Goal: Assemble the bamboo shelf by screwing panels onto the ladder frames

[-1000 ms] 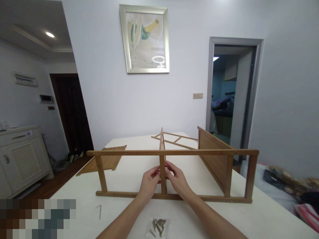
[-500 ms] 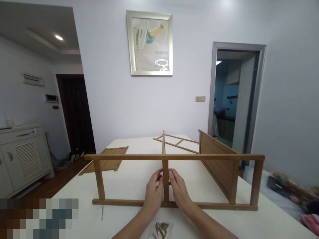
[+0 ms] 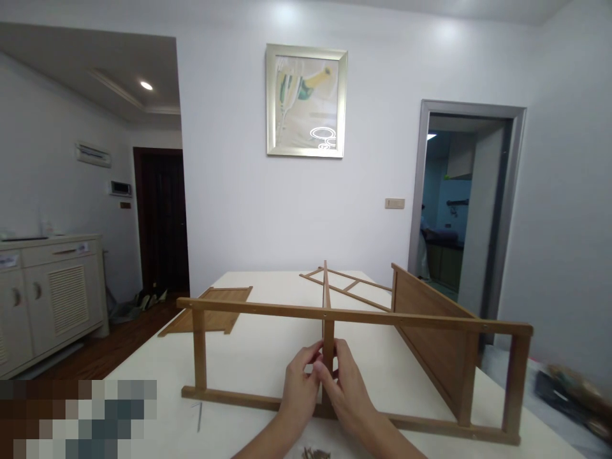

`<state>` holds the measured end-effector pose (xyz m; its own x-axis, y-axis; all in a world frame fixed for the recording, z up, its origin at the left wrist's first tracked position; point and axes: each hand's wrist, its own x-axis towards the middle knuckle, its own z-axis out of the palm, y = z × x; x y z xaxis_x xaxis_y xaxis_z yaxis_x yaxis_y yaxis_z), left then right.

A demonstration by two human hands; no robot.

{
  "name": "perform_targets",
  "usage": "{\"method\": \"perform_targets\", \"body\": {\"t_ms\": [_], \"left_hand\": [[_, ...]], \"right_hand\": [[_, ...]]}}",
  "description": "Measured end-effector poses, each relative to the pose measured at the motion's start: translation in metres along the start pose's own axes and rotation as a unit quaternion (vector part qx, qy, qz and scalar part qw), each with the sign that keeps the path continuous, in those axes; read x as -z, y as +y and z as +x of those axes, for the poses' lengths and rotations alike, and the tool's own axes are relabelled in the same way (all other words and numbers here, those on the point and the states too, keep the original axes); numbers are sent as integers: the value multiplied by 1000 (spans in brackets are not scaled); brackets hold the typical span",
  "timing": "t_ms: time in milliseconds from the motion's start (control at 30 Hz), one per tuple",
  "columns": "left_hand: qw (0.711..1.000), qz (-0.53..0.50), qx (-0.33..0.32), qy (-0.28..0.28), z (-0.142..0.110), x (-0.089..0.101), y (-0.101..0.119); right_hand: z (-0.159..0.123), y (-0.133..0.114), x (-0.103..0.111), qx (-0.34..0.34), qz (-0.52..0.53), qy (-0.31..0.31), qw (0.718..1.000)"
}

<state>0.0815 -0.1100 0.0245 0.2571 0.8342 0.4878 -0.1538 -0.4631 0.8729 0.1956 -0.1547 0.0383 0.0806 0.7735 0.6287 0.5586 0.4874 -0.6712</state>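
Observation:
A ladder-like wooden frame (image 3: 268, 311) stands on its long side on the table, with panels joined to it behind. My left hand (image 3: 300, 386) holds the left side of its middle crossbar (image 3: 328, 331), fingers curled around it. On the other side, my right hand (image 3: 352, 389) grips the same crossbar, its thumb reaching across the front toward my left fingers. Behind the crossbar, a middle panel (image 3: 326, 287) shows almost edge-on. A larger wooden panel (image 3: 430, 331) rises from the right part of the frame. The fingertips behind the crossbar are partly hidden.
On the white table (image 3: 248, 357) lie a loose panel (image 3: 224, 306) at left and another ladder-like frame (image 3: 351, 285) at the back. An L-shaped hex key (image 3: 199, 415) lies at front left. Screws (image 3: 315, 453) show at the bottom edge. A white cabinet (image 3: 67, 293) stands far left.
The view has tilted up and turned slightly left. My right thumb has come across the front of the crossbar. The frame now slopes down to the right in view.

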Motion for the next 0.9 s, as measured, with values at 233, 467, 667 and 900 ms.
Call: {"method": "perform_targets", "body": {"t_ms": [233,467,667,900], "left_hand": [[1000,-2,13,11,-2,-2,-1],[1000,9,-20,-14,-2,-2,0],[999,27,-32,-19,-1,-4,4],[1000,12,-17,-7,2,-2,1]], "right_hand": [[2,0,3,0,44,-15,999],[2,1,-4,-36,10,-1,999],[4,2,-5,-18,-74,53,996],[5,2,-6,-8,-77,36,996]]}}
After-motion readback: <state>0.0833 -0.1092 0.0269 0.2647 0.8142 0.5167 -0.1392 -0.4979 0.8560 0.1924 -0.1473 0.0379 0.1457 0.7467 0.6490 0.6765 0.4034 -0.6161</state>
